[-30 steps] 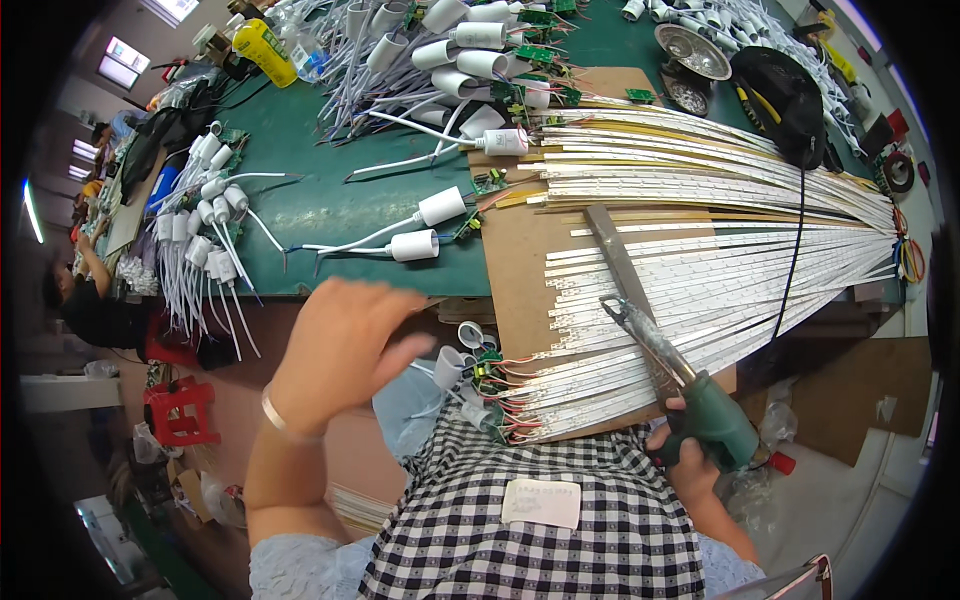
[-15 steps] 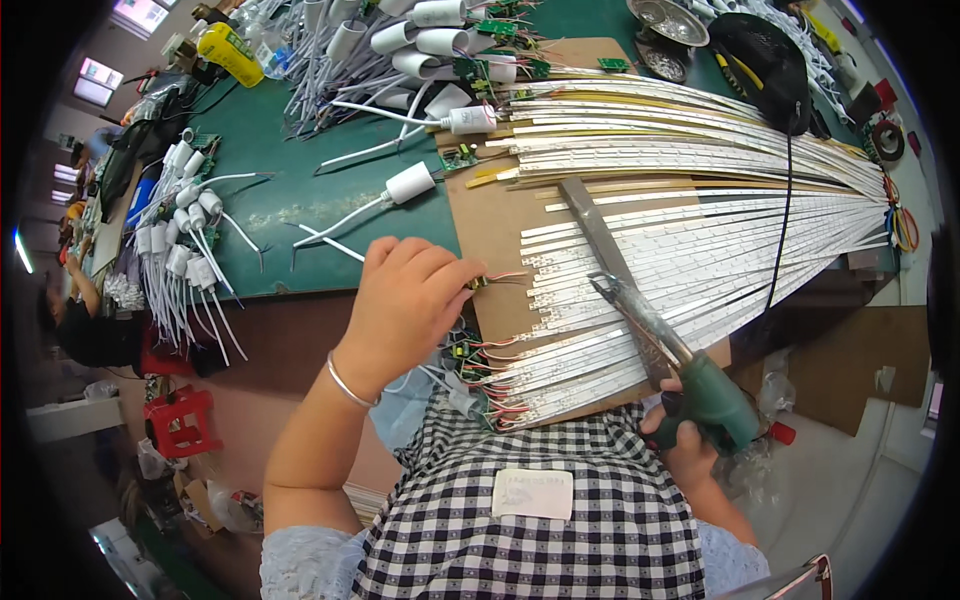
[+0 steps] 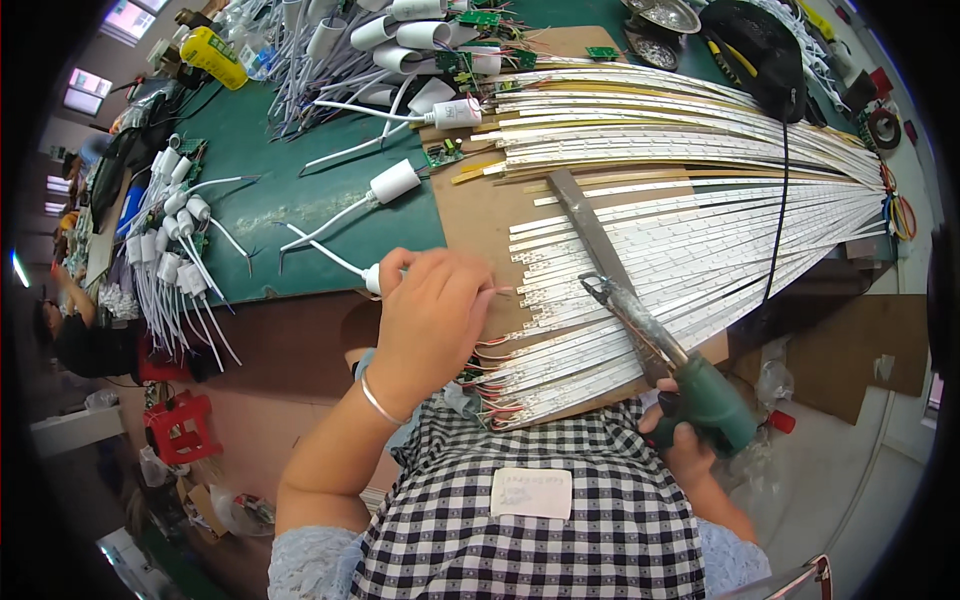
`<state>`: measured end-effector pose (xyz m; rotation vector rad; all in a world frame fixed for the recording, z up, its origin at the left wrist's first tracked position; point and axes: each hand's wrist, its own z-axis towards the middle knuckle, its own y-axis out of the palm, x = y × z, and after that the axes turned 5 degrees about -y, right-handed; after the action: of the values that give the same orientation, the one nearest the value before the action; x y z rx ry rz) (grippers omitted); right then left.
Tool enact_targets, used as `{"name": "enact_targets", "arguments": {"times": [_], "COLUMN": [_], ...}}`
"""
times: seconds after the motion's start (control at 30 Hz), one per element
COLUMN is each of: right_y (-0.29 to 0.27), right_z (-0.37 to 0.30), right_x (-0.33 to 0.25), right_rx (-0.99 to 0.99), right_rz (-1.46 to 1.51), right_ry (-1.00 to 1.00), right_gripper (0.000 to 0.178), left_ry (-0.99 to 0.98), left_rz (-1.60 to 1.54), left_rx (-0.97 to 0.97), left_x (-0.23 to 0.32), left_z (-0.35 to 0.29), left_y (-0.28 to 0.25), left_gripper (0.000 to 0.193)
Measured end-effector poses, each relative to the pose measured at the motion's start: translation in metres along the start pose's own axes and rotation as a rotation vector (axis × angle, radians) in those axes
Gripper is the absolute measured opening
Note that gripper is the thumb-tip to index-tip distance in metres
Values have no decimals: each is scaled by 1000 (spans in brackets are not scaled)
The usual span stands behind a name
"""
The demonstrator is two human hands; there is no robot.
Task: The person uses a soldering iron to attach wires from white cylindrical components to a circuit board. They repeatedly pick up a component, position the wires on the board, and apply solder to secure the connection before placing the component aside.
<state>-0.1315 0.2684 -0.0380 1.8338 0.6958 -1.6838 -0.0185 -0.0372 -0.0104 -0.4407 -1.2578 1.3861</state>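
Note:
My left hand (image 3: pixel 436 318) is closed in a pinch at the left ends of the white LED strips (image 3: pixel 625 262). From its fingertips a thin reddish wire (image 3: pixel 503 290) sticks out toward the strip ends. The small circuit board on that wire is now hidden by the fingers. Beside the knuckles shows part of a white lamp cap (image 3: pixel 373 280) with a white cable. My right hand (image 3: pixel 688 450) grips a green soldering gun (image 3: pixel 716 402), whose metal tip points up and left over the strips. Under that tip a flat grey metal bar (image 3: pixel 590 225) lies across the strips.
Brown board (image 3: pixel 470 220) lies under the strips on the green table (image 3: pixel 290 200). White lamp caps with cables are piled at the back (image 3: pixel 405 35) and left (image 3: pixel 180 230). A metal dish (image 3: pixel 668 15) and black cap-like cover (image 3: pixel 755 60) stand far right. A red stool (image 3: pixel 180 432) is below left.
My left hand has moved right and slightly down toward the strip ends, carrying the wired board. The board has gone behind its fingers. My right hand and the soldering gun have hardly moved.

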Motion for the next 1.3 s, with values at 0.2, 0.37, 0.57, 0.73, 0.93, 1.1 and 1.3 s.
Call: {"name": "enact_targets", "arguments": {"times": [0.2,0.37,0.57,0.73,0.93,1.1,1.3], "right_y": [-9,-17,-9,-3,-3,-12,-10], "right_z": [-1,-6,8,5,8,7,1], "right_x": [1,4,-18,-8,-15,-13,-6], "right_rx": [-98,-171,-252,-171,-183,-249,-172], "right_rz": [-57,-142,-319,-278,-296,-300,-249], "right_ry": [26,20,-119,-228,-231,-114,-62], "right_gripper": [67,43,34,34,33,28,19], "left_ry": [72,111,-20,-81,-93,-112,-15], "left_rz": [-149,-154,-88,-63,-49,-167,-235], "left_rx": [-120,-80,-67,-85,-101,-69,-165], "left_x": [10,11,23,27,25,20,19], "left_z": [-13,-18,-23,-24,-27,-31,-36], "left_y": [-9,-11,-4,2,4,4,-1], "left_gripper": [14,15,14,13,13,13,13]}}
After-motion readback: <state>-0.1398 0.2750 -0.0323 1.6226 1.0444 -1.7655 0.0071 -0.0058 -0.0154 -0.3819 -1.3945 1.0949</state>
